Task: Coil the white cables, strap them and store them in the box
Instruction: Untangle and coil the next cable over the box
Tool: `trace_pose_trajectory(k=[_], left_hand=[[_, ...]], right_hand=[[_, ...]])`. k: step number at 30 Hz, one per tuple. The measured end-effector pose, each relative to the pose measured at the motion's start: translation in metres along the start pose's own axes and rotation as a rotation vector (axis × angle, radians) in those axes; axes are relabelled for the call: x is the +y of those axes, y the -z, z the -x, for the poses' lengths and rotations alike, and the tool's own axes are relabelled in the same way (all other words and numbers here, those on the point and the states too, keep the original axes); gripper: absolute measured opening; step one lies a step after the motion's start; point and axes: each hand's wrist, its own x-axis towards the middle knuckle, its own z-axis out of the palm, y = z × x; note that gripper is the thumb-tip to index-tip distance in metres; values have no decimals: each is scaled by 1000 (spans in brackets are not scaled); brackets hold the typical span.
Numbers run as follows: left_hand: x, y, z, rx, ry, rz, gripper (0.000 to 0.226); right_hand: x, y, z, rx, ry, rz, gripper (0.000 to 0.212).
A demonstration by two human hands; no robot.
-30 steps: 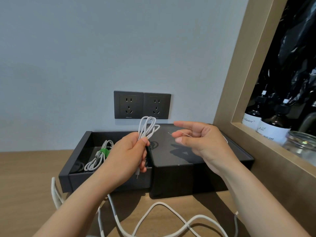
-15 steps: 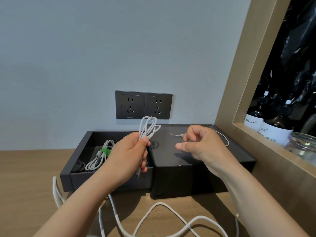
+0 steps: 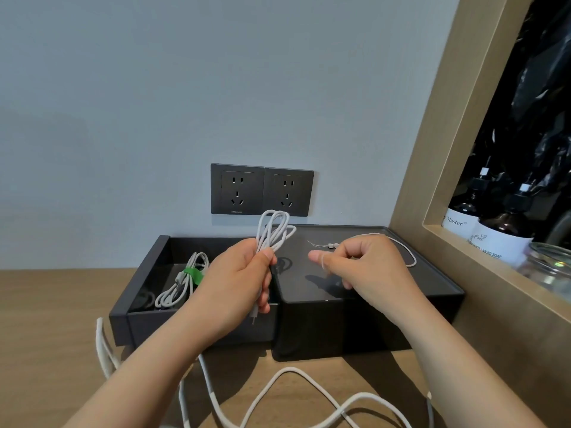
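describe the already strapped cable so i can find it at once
Below the wall sockets sits a dark box. In its open left half lies a coiled white cable. Unlike the coil in the left hand, it wears a green strap.

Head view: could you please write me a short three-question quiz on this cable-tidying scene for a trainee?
1. True or false: the left hand grips a coiled white cable.
2. The strap on the stored cable in the box is: A red, B green, C blue.
3. What does the right hand pinch?

Key: 1 true; 2 B; 3 a thin wire tie.
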Motion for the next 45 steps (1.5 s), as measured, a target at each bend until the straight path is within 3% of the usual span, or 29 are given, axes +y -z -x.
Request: trace_pose_trajectory(k=[6, 10, 13, 16, 24, 28, 32, 34, 38, 45], left_hand=[[8, -12, 8, -45, 11, 128, 24], [11, -9, 7, -18, 58, 199, 25], [5, -6, 5, -15, 66, 112, 26], [1, -5, 2, -10, 82, 95, 26], [2, -7, 4, -19, 46, 44, 27], [-1, -6, 2, -4, 64, 78, 26], [-1, -5, 3, -2, 80, 96, 25], [0, -7, 3, -9, 58, 63, 26], [-1, -6, 1, -22, 53, 58, 27], [-2, -5, 2, -36, 53, 75, 27]], right_hand=[[-4, -6, 2, 28, 78, 13, 43], [1, -5, -2, 101, 46, 61, 28], [10, -4, -2, 141, 89, 243, 22], [13, -3, -1, 119, 155, 426, 32], [5, 1, -1, 14, 24, 151, 8], [2, -3, -1, 6, -9, 145, 18], [7, -2, -1, 101, 39, 409, 27], [7, -1, -1, 116, 50, 430, 27], [8, 4, -4, 1, -6, 274, 19], [4, 7, -4, -171, 60, 326, 9]])
